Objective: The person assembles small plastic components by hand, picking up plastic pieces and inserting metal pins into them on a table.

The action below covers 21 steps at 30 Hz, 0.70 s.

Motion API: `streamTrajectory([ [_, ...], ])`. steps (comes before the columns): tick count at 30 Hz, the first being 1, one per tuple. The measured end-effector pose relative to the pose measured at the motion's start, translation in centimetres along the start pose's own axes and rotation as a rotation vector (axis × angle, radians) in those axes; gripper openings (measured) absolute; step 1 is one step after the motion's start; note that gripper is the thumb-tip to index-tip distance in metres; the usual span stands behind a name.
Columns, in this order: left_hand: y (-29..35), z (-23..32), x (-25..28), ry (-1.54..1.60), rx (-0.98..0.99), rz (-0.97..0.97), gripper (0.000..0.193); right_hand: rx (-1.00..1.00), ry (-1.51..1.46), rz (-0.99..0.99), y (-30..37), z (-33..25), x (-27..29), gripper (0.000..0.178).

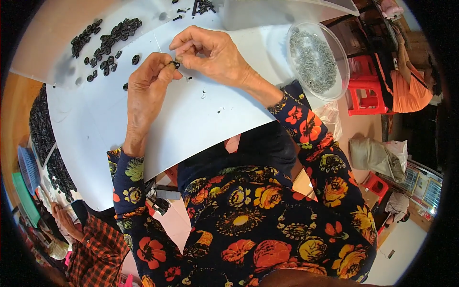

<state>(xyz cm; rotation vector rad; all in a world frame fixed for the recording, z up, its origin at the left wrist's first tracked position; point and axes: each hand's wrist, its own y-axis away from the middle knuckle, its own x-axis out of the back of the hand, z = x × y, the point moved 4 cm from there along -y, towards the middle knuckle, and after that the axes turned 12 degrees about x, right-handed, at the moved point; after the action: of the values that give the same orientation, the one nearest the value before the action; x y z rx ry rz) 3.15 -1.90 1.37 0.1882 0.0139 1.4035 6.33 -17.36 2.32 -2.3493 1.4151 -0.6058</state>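
Note:
My left hand point(147, 88) pinches a small black plastic piece point(175, 64) between thumb and fingertips, above the white tabletop point(205, 129). Close by on its right, my right hand point(213, 55) has its thumb and fingers drawn together beside the piece; whatever they hold is too small or hidden. Beyond my left hand lies a loose spread of black oval pieces with holes point(107, 52), and a single black oval piece point(136, 59) sits nearer. Several tiny dark bits point(204, 94) are scattered below my right hand.
A clear round dish point(343, 62) of small silvery metal parts stands right. Black peg-like pieces point(203, 7) lie at the far edge beside a translucent bin point(287, 12). Dark parts point(43, 129) are heaped left. Two other people are nearby: a checkered sleeve point(98, 239) and an orange top point(410, 91).

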Motion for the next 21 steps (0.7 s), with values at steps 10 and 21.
streamTrajectory([
  [10, -0.22, -0.38, 0.09, 0.021, -0.001, -0.043, 0.011, -0.035, -0.052, 0.040, 0.18, 0.07, 0.03, 0.024],
  [21, 0.06, 0.00, -0.03, -0.009, -0.013, -0.005, 0.011, -0.020, -0.041, -0.010, -0.06, -0.05, 0.15, 0.032],
])
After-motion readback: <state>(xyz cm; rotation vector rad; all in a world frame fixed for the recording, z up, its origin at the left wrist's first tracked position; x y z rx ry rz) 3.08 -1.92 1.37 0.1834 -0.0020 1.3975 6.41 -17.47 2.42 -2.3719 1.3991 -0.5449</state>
